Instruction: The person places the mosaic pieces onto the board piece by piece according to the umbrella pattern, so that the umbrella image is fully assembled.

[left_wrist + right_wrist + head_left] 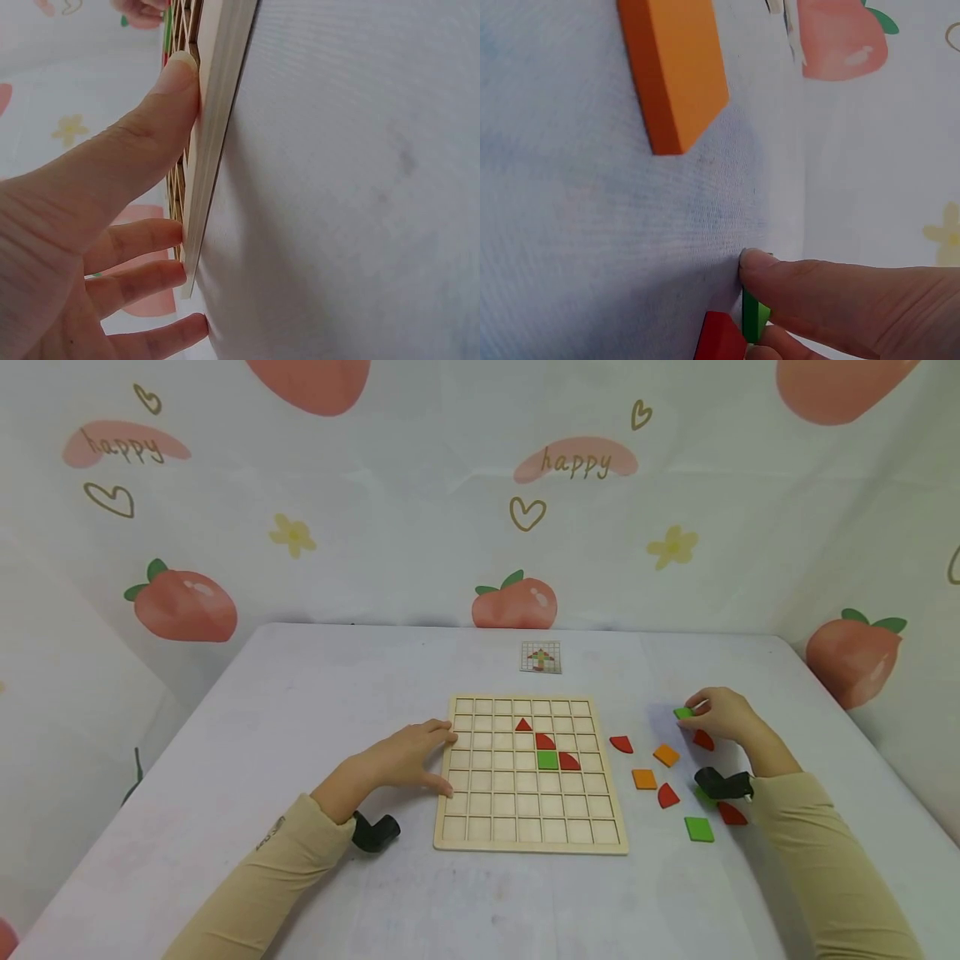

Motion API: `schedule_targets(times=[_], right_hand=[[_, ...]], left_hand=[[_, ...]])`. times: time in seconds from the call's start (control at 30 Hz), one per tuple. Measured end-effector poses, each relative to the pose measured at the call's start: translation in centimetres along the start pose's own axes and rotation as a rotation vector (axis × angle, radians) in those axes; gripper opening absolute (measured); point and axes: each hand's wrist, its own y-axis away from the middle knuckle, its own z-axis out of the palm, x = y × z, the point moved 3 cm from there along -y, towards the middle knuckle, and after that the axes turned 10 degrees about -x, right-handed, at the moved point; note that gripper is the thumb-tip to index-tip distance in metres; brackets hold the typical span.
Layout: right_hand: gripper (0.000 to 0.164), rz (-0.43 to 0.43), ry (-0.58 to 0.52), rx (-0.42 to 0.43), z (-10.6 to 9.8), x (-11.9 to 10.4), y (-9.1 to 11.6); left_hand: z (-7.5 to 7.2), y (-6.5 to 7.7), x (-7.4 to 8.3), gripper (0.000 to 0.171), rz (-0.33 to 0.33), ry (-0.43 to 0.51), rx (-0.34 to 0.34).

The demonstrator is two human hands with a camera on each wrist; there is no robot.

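A wooden grid board point(504, 793) lies on the table. On it are a red triangle point(522, 725), a green square point(547, 760) and two red quarter-circle tiles point(545, 742). My left hand point(405, 758) rests along the board's left edge, fingers spread; in the left wrist view its thumb point(177, 79) touches the frame's top. To the right of the board, my right hand point(722, 713) pinches a green square tile point(682, 713) between thumb and fingers. The right wrist view shows this green tile point(754, 315) at the thumb tip, close beside a red tile point(720, 337).
Between board and right arm lie orange squares point(644, 779), red quarter-circles point(667, 795) and a green square point(699, 829). Another green tile point(705, 797) is partly covered by the black wrist camera point(722, 783). A small pattern card point(541, 657) lies behind the board.
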Motion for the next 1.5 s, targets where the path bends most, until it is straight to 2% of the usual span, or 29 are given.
schedule_targets(times=[0.27, 0.63, 0.83, 1.07, 1.5], right_hand=[[0.049, -0.017, -0.010, 0.004, 0.1, -1.4, 0.3], [0.037, -0.243, 0.016, 0.051, 1.3, -7.1, 1.2], [0.035, -0.308, 0.016, 0.003, 2.9, -10.1, 1.2], [0.033, -0.423, 0.047, -0.025, 4.6, -13.1, 1.2], [0.027, -0.551, 0.014, -0.089, 6.6, -16.0, 0.9]], left_hand=[[0.1, -0.1, -0.2, 0.080, -0.008, 0.003, 0.000], [0.0, 0.0, -0.1, 0.081, -0.002, 0.010, 0.002], [0.0, 0.0, -0.1, 0.080, -0.002, 0.016, 0.002], [0.0, 0.1, 0.0, 0.080, 0.003, 0.016, 0.005], [-0.1, 0.1, 0.1, 0.080, 0.002, 0.020, 0.002]])
